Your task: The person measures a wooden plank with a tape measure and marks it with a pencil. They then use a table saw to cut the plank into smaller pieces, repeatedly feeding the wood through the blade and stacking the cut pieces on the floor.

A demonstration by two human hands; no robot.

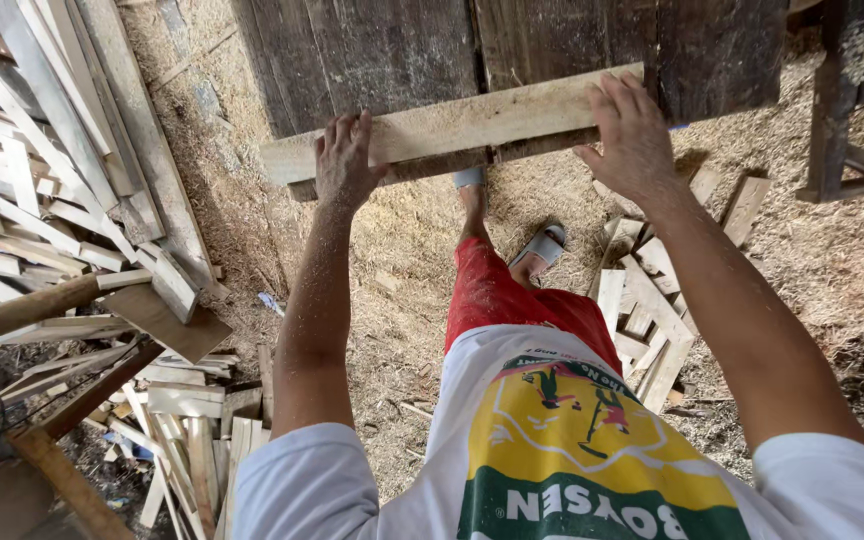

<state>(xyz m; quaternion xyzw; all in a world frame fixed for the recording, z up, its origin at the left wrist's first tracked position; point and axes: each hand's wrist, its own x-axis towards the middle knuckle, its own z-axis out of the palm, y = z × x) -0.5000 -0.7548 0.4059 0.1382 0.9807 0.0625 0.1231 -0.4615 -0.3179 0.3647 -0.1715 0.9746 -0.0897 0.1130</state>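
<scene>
Both hands are on a pale rough-sawn plank (452,128) that lies across the near edge of a dark, weathered wooden bench (512,45), one end tilted slightly higher than the other. The left hand (344,160) is clamped over the plank's lower end, fingers curled over its top face, while the right hand (632,135) is spread flat, fingers apart, pressing on the higher end; a grip at each end looks meant to keep the long piece steady against the bench. Below the plank, sandalled feet (537,245) stand on a floor thick with sawdust (402,240). Left of the bench lies a loose stack of offcuts (42,190); right of it, more short boards (652,300). No bin or box shows anywhere
</scene>
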